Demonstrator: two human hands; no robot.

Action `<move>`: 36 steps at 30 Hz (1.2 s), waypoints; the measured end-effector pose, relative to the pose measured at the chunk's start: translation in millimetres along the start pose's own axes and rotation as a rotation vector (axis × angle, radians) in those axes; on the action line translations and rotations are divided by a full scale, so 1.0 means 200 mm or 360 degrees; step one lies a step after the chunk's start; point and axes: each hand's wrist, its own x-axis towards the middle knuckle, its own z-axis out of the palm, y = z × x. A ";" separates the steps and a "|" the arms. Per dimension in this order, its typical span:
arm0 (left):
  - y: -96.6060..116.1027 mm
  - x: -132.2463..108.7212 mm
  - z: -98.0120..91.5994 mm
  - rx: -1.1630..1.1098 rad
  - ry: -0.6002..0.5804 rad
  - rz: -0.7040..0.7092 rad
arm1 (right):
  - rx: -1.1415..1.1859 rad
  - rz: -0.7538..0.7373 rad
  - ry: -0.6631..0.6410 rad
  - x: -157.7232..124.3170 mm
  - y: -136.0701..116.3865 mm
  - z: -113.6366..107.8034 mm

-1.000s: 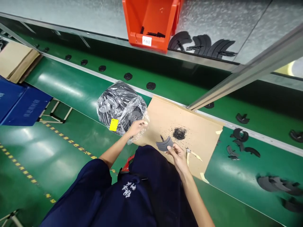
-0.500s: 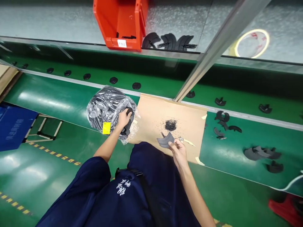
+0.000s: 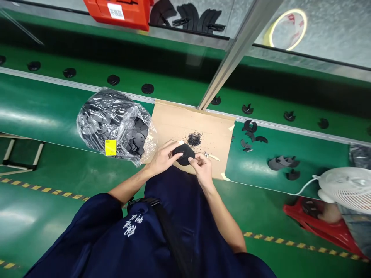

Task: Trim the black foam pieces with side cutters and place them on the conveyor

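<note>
My left hand (image 3: 163,157) and my right hand (image 3: 200,166) meet over the near edge of a cardboard sheet (image 3: 174,119), both with fingers closed on a black round plastic part (image 3: 184,153). A clear plastic bag (image 3: 114,124) full of black round parts, with a yellow label, lies just left of my left hand. A small heap of black trimmings (image 3: 194,138) sits on the cardboard beyond the part. A small cutter (image 3: 211,156) lies by my right hand.
Black parts (image 3: 251,131) lie on the green bench right of the cardboard and along the belt beyond. A metal post (image 3: 232,50) rises from the back of the cardboard. An orange bin (image 3: 118,11) stands above. A white fan (image 3: 346,187) and red bin (image 3: 319,226) are at right.
My left hand left the bag with a black round part and came to my right hand. The grey curved part that my right hand held is no longer visible. The view shifted right.
</note>
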 end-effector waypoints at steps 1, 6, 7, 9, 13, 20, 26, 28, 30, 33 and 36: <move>0.01 0.01 -0.01 0.0045 -0.0012 0.0062 | 0.0001 0.0001 -0.0002 0.00 0.00 -0.01; 0.02 0.01 -0.01 0.0101 -0.0077 0.0170 | 0.0046 -0.0012 0.0002 -0.01 -0.01 -0.02; 0.02 0.01 0.00 0.0098 -0.0078 0.0157 | 0.0048 -0.0015 -0.0003 -0.01 -0.01 -0.02; 0.02 0.00 0.01 0.0087 -0.0050 0.0117 | 0.0039 -0.0016 -0.0015 -0.01 -0.01 -0.02; 0.00 -0.01 0.05 0.0000 0.0048 -0.0027 | 0.0008 -0.0031 -0.0013 -0.03 -0.01 -0.02; -0.04 0.00 0.06 -0.0447 -0.0078 -0.0224 | 0.0103 -0.0059 -0.0098 -0.02 0.00 -0.02; 0.03 0.00 0.01 -0.0166 -0.0062 0.0211 | -0.0190 -0.0288 -0.0225 0.01 -0.06 -0.07; 0.06 0.00 0.00 -0.0133 -0.0024 0.0241 | -0.0374 -0.0483 -0.0208 0.01 -0.09 -0.08; 0.09 0.01 -0.02 -0.0163 0.0012 0.0212 | -0.0456 -0.0680 -0.0157 -0.01 -0.10 -0.07; 0.14 0.01 -0.05 -0.0241 -0.0008 0.0299 | -0.0413 -0.0894 -0.0108 -0.03 -0.10 -0.06; 0.17 0.02 -0.08 -0.0241 -0.0066 0.0456 | -0.0361 -0.0938 -0.0115 -0.04 -0.09 -0.05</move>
